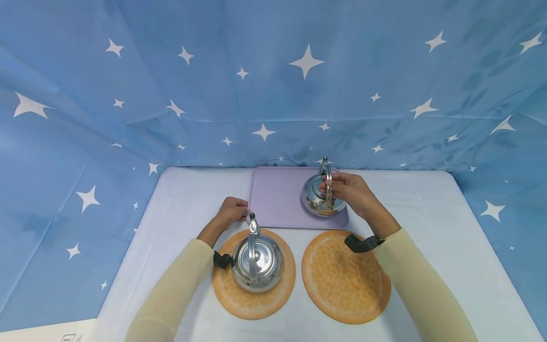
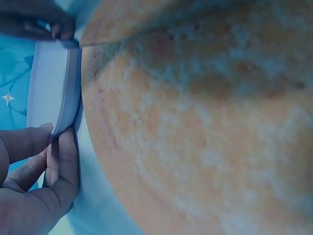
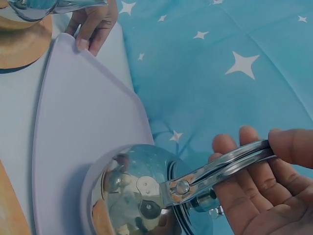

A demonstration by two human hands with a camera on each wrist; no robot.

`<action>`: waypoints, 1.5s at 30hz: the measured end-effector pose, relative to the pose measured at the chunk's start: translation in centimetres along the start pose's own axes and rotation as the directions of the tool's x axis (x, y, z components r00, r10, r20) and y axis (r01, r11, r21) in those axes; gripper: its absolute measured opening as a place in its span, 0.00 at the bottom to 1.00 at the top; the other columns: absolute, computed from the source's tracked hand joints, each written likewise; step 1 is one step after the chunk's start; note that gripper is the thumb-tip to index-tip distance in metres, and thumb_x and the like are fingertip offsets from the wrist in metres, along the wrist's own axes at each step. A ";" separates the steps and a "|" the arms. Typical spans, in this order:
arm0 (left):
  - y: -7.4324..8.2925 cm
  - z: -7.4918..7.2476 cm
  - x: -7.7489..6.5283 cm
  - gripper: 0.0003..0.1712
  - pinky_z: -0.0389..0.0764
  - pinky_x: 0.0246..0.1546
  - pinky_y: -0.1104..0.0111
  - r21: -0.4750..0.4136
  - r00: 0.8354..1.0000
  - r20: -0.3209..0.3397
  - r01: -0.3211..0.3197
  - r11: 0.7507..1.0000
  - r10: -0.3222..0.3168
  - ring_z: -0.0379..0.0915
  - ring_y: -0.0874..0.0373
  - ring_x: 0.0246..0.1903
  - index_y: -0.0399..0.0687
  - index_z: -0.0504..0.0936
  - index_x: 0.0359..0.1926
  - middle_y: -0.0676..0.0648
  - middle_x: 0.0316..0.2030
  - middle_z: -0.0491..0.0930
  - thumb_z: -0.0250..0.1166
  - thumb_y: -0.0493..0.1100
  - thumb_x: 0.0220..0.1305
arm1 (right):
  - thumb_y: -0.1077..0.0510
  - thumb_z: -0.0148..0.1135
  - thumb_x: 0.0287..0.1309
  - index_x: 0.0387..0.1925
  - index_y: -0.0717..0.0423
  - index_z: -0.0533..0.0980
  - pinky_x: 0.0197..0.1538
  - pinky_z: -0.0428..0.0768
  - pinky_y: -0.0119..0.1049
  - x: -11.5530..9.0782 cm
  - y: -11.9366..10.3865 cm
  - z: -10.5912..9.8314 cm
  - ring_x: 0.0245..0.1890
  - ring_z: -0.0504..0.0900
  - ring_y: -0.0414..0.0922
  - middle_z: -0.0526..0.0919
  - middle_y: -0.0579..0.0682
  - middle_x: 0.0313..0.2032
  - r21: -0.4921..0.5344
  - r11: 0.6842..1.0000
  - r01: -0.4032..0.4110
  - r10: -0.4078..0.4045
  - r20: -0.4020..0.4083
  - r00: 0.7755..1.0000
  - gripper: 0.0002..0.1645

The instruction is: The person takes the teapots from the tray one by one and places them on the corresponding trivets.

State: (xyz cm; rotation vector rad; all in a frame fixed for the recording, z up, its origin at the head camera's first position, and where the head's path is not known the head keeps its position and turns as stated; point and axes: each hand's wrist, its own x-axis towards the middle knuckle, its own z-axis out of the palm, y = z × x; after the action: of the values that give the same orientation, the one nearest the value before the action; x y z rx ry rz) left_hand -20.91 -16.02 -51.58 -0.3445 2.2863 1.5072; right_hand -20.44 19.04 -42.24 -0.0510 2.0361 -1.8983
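My right hand (image 1: 348,187) holds the upright handle (image 3: 227,169) of a shiny steel kettle (image 1: 316,197), thumb on one side and fingers on the other. That kettle is at the right end of a lilac tray (image 1: 275,197); whether its base touches the tray I cannot tell. At the tray's front left corner, my left hand (image 2: 39,176) pinches the rim between thumb and fingers. A second steel kettle (image 1: 267,266) stands close to my left wrist, on a round orange-brown mat (image 1: 252,311) with a bread-like print.
Right of that mat lies a similar round mat (image 1: 342,285), below my right forearm. A white cloth (image 1: 183,190) covers the table. Behind it hangs a blue curtain (image 1: 213,95) with white stars, touching the table's back edge.
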 end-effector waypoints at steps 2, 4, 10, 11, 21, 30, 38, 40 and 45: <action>0.0 0.0 0.0 0.18 0.85 0.35 0.69 -0.001 1.000 0.000 -0.001 1.000 0.001 0.78 0.55 0.33 0.28 0.77 0.53 0.34 0.46 0.78 0.63 0.28 0.61 | 0.59 0.51 0.72 0.60 0.76 0.65 0.52 0.81 0.38 0.0 0.1 0.0 0.47 0.82 0.44 0.78 0.66 0.51 -0.003 1.000 0.009 -0.009 0.000 1.000 0.24; 0.0 0.0 0.0 0.18 0.85 0.35 0.69 0.000 1.000 0.000 0.000 1.000 0.000 0.78 0.55 0.33 0.28 0.77 0.53 0.34 0.45 0.78 0.63 0.29 0.61 | 0.60 0.51 0.72 0.60 0.76 0.65 0.52 0.81 0.38 0.0 0.1 -0.1 0.46 0.83 0.43 0.76 0.69 0.52 -0.011 1.000 0.009 -0.009 -0.005 1.000 0.24; 0.0 0.0 0.0 0.18 0.85 0.35 0.69 -0.003 1.000 0.001 0.004 1.000 -0.004 0.78 0.55 0.33 0.28 0.77 0.53 0.34 0.45 0.78 0.63 0.28 0.61 | 0.59 0.51 0.72 0.59 0.74 0.64 0.53 0.81 0.39 -0.7 -0.2 -0.1 0.44 0.84 0.42 0.77 0.69 0.52 -0.043 0.999 -0.007 0.005 -0.032 0.999 0.23; 0.0 0.0 0.0 0.18 0.85 0.35 0.69 -0.005 1.000 0.002 0.005 1.000 -0.005 0.78 0.55 0.33 0.28 0.77 0.53 0.34 0.45 0.78 0.63 0.28 0.61 | 0.59 0.51 0.72 0.58 0.74 0.65 0.52 0.81 0.39 -0.9 -0.2 -0.1 0.43 0.84 0.42 0.78 0.68 0.51 -0.049 0.999 -0.007 0.005 -0.034 0.999 0.23; -0.2 0.0 -0.1 0.20 0.85 0.35 0.68 -0.021 1.000 0.017 0.014 1.000 -0.014 0.79 0.55 0.33 0.27 0.76 0.55 0.34 0.45 0.77 0.62 0.28 0.61 | 0.58 0.52 0.72 0.50 0.72 0.69 0.50 0.82 0.38 -5.2 -0.7 0.3 0.43 0.83 0.45 0.83 0.58 0.42 -0.125 0.991 0.054 -0.052 0.020 0.998 0.18; 0.3 0.0 -0.4 0.21 0.85 0.37 0.68 -0.021 1.000 0.020 0.011 1.000 -0.011 0.79 0.52 0.37 0.27 0.75 0.57 0.33 0.48 0.76 0.62 0.29 0.62 | 0.58 0.54 0.71 0.50 0.71 0.70 0.51 0.81 0.37 -10.1 -0.8 1.0 0.45 0.83 0.46 0.84 0.59 0.41 -0.156 0.987 0.023 -0.020 0.019 1.000 0.18; 0.2 -0.2 -0.3 0.21 0.85 0.37 0.69 -0.012 1.000 0.007 0.007 1.000 -0.006 0.79 0.53 0.37 0.28 0.75 0.56 0.33 0.47 0.77 0.62 0.29 0.62 | 0.61 0.54 0.70 0.48 0.73 0.70 0.50 0.81 0.34 -14.1 0.1 1.1 0.43 0.84 0.49 0.83 0.61 0.41 -0.127 0.992 0.011 -0.004 0.056 0.998 0.16; 0.2 -0.2 -0.3 0.20 0.85 0.37 0.69 -0.007 1.000 0.006 0.008 1.000 -0.007 0.79 0.53 0.36 0.28 0.76 0.56 0.34 0.47 0.77 0.62 0.29 0.62 | 0.61 0.55 0.69 0.48 0.73 0.69 0.50 0.81 0.33 -15.0 0.2 1.1 0.43 0.84 0.48 0.83 0.62 0.42 -0.128 0.992 0.011 -0.003 0.060 0.998 0.16; 0.2 -0.1 -0.2 0.20 0.85 0.36 0.69 -0.003 1.000 0.016 0.003 1.000 -0.003 0.79 0.53 0.35 0.27 0.76 0.55 0.34 0.46 0.77 0.61 0.29 0.62 | 0.61 0.56 0.69 0.49 0.74 0.70 0.50 0.81 0.31 -16.7 0.7 1.3 0.44 0.84 0.47 0.82 0.63 0.42 -0.117 0.993 0.018 -0.008 0.086 0.996 0.17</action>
State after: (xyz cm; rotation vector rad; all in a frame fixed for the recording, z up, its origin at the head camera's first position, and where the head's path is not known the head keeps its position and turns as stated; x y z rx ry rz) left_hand -20.80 -15.99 -51.29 -0.3357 2.2709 1.5065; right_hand -4.30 22.32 -39.05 -0.1728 2.0928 -1.7510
